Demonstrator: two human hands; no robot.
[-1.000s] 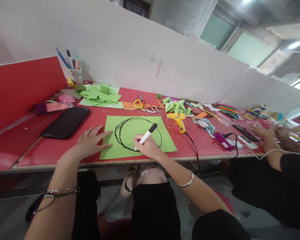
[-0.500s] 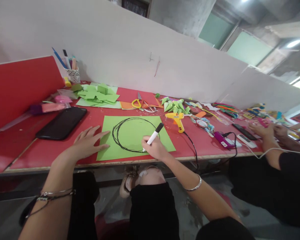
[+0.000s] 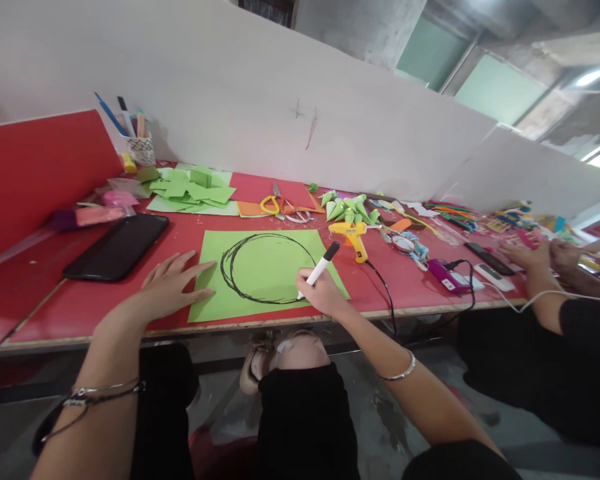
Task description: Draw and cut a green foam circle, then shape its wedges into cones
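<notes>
A green sheet of paper [image 3: 265, 267] lies near the front edge of the red table, marked with a large black circle drawn in several overlapping strokes. My right hand [image 3: 323, 293] grips a white marker [image 3: 319, 270] with a black end pointing up; its tip meets the circle's lower right line. My left hand [image 3: 173, 290] lies flat with fingers spread, the fingertips on the sheet's left edge. Part of the circle's right side is hidden behind my right hand and the marker.
A black phone [image 3: 117, 247] lies left. Behind the sheet are cut green paper pieces [image 3: 193, 190], scissors [image 3: 275, 200] and green paper cones [image 3: 350, 208]. A yellow glue gun [image 3: 353, 239] with a cord and a purple power strip [image 3: 447, 277] sit right. Another person's hand [image 3: 530, 257] works far right.
My right hand has moved the marker a little to the right along the circle's lower line. My left hand stays at the sheet's left edge. The view has shifted slightly.
</notes>
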